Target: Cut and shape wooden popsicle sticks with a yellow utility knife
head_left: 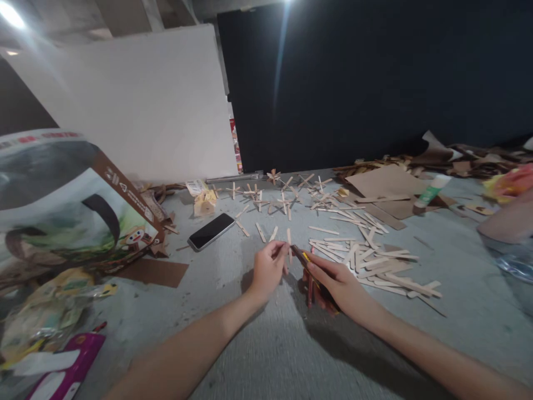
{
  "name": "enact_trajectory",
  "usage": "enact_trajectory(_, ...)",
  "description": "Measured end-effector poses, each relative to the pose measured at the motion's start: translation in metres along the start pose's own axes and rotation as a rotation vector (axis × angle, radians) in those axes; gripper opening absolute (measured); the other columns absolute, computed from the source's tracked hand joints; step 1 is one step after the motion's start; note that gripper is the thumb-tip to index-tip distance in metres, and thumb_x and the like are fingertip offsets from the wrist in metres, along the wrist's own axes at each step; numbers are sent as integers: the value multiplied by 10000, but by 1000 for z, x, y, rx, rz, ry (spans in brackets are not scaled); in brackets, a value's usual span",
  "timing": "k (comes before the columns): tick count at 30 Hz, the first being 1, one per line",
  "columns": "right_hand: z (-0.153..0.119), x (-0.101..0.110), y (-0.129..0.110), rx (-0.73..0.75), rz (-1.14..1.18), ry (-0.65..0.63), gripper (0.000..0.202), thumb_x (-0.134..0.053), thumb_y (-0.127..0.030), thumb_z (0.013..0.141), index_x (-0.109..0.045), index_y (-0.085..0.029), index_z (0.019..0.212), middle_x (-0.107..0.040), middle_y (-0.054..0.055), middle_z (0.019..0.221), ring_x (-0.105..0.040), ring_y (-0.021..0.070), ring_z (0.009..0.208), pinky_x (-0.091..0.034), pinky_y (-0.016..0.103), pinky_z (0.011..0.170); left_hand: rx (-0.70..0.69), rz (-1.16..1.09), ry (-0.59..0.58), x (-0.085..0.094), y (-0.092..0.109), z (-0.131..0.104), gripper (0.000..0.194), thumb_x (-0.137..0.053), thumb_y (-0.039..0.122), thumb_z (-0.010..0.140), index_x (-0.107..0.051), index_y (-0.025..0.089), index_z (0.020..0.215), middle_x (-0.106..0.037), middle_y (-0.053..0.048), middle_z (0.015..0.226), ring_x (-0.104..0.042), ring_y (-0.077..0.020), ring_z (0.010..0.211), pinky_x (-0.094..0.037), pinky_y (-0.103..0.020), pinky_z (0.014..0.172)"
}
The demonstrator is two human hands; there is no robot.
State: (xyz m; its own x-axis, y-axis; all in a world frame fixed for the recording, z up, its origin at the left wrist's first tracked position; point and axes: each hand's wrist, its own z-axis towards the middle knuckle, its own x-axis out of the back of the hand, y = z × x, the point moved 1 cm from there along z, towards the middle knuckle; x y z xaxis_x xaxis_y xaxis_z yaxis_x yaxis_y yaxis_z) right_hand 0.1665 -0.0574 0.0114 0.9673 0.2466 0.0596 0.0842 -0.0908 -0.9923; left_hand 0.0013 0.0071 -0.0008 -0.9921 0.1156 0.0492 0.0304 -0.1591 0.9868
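My left hand (270,268) pinches a flat wooden craft stick (289,238) that stands up beyond the fingertips. In my right hand (339,286) are dark pliers (300,255) with yellow marks and a reddish handle below. Their tip comes up close to the stick and my left fingers; whether they touch cannot be made out. To the right of my hands lies a loose pile of craft sticks (375,266). Farther back, several sticks are crossed into small star-like pieces (284,204). Two short sticks (260,233) lie just past my left hand.
A phone (211,231) lies left of centre. A large printed bag (104,208) and a purple-and-white device (69,366) are at the left. Cardboard pieces (383,182), a glue stick (433,190) and a clear-based container (510,230) are at the right. Panels rise behind.
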Motion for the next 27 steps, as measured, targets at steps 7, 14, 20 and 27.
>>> enact_trajectory(7, 0, -1, -1, 4, -15, -15, 576, -531, -757, 926, -657, -212, 1065, -635, -27, 540, -485, 128, 359, -335, 221, 326, 11, -24, 4, 1, -1, 2, 488, -696, 663, 848, -658, 177, 834, -613, 20, 638, -493, -90, 417, -368, -234, 443)
enact_trajectory(14, -2, -1, -1, -5, -25, -15, 595, -512, -750, 937, -671, -197, 1087, -628, -26, 542, -497, 125, 371, -333, 218, 340, 9, -54, 11, 0, -1, 2, 513, -728, 676, 818, -652, 169, 810, -598, 23, 624, -487, -84, 421, -364, -223, 434)
enact_trajectory(20, -1, -1, -2, -7, -26, -17, 579, -521, -732, 942, -679, -208, 1131, -622, -26, 555, -502, 127, 374, -341, 227, 340, 15, -49, 9, 0, 1, 2, 537, -731, 705, 802, -634, 177, 781, -589, 27, 602, -477, -84, 423, -366, -225, 438)
enact_trajectory(27, 0, 0, 0, -6, -15, -26, 586, -523, -720, 948, -684, -204, 1174, -629, -25, 567, -513, 135, 371, -332, 236, 344, 3, -18, -2, 2, 1, 3, 526, -700, 699, 836, -627, 182, 773, -574, 26, 583, -472, -92, 427, -362, -230, 456)
